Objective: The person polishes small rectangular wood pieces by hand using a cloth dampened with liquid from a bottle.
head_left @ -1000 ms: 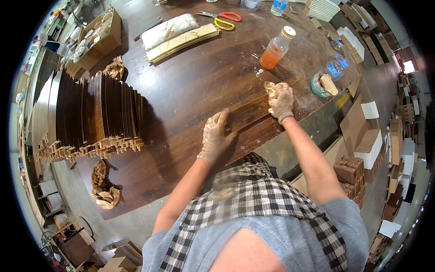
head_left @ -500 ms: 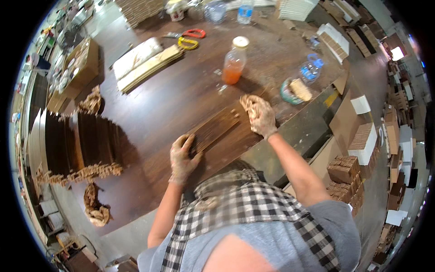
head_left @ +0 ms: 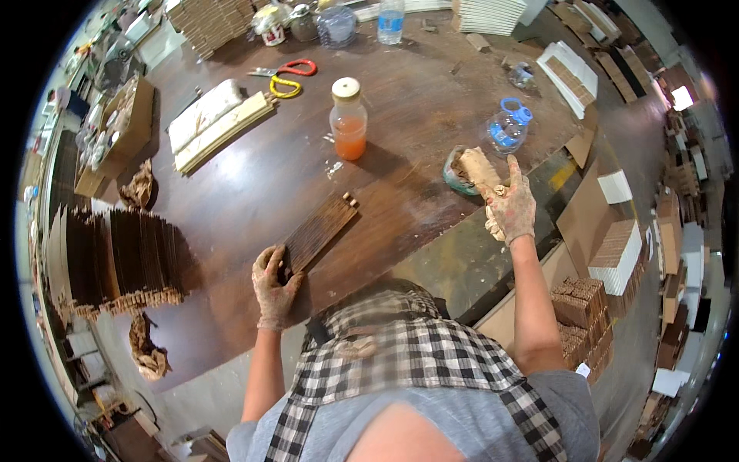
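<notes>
A dark brown board of grooved wooden strips (head_left: 322,233) lies slanted on the table, pale at its far ends. My left hand (head_left: 273,289), in a stained thin glove, closes on its near end, thumb on one side and fingers on the other. My right hand (head_left: 513,212), gloved and stained alike, has a crumpled pale cloth (head_left: 494,225) bunched under its palm, with one or two fingers stretched out. Its fingertips meet a beige pad (head_left: 477,166) that rests over a teal bowl (head_left: 453,175); whether they grip the pad is hard to make out.
A bottle of orange liquid (head_left: 349,127) stands beyond the board. A clear bottle with blue handle (head_left: 508,129) is near the bowl. Scissors (head_left: 286,78) and wrapped pale strips (head_left: 223,131) lie farther back. Stacked dark boards (head_left: 123,258) and crumpled brown paper (head_left: 146,346) sit at left.
My right hand has moved from the board's far end rightward to the teal bowl, with the crumpled cloth. My left hand stays on the board's near end. The view has shifted.
</notes>
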{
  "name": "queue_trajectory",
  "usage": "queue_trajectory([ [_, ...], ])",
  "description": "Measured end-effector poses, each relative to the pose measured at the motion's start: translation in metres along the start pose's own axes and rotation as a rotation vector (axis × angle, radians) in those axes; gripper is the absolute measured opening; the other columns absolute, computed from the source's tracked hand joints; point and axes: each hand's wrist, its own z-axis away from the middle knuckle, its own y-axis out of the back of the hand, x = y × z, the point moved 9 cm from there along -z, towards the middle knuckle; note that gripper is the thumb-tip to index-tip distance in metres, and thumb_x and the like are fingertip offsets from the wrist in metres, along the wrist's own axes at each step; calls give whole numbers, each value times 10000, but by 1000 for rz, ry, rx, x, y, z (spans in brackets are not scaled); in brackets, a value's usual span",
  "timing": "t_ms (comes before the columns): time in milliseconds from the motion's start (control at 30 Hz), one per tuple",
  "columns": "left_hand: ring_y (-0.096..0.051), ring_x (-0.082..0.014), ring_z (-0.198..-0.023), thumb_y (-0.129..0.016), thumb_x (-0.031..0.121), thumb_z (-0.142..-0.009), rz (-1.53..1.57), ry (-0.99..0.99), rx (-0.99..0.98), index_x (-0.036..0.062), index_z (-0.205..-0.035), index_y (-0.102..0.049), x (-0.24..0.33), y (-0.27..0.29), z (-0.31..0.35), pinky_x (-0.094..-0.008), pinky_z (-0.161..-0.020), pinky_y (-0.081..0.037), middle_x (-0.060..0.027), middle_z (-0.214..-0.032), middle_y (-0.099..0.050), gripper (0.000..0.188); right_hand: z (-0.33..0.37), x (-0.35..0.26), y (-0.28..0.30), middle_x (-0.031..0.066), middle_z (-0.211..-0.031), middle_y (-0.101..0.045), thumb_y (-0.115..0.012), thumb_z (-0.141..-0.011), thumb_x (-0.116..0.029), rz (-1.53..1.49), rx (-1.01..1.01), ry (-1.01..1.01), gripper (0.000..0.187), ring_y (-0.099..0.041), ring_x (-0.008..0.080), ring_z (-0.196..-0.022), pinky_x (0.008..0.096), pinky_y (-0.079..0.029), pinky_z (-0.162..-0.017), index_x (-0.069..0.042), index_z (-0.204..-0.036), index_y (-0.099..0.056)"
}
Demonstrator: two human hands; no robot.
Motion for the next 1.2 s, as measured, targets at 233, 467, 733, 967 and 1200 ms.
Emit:
queue_trajectory([
  [233, -528, -379, -1236, -782, 133, -789, -42, -76, 7, 57, -1277, -660, 23, -1, -3, -481, -1039, -453, -177, -1336, -588, 508, 8, 29, -18, 127, -1168, -679, -792, -789, -160, -319, 107, 151, 543, -684, 262, -1011, 379, -538, -921, -58, -1299, -640],
  [467, -560, -360, -1155, -741, 163, -875, -172, -151, -159, 134, -1346, -627, 33, -35, -52, -481, -997, -456, -143, -1264, -613, 486, 97, -90, -73, 82, -1095, -659, -740, -814, -35, -736, -41, 211, 351, -643, 195, -1016, 322, -528, -908, -16, -1153, -655],
  [733, -600, -379, -1024, -738, 123, -871, -132, -177, -165, 116, -1314, -658, 33, -38, -59, -470, -907, -498, -180, -1135, -651, 450, 139, -131, -133, 87, -981, -659, -731, -799, -22, -490, -173, 124, 191, -659, 197, -861, 332, -549, -766, -2, -954, -621],
  [967, -612, -378, -999, -731, 118, -882, -105, -171, -252, 143, -1300, -680, 30, -38, -73, -463, -877, -510, -169, -1045, -645, 422, 127, -133, -129, 70, -886, -638, -719, -815, -39, -651, -10, 18, 180, -650, 162, -752, 317, -523, -632, -50, -960, -613],
  [1200, -650, -355, -961, -717, 120, -894, -74, -116, -359, 148, -1300, -687, 30, -35, -82, -444, -851, -527, -166, -1007, -651, 408, 185, -141, -151, 61, -832, -668, -713, -799, -76, -1070, -287, -79, 197, -648, 134, -738, 312, -549, -684, -73, -958, -596],
])
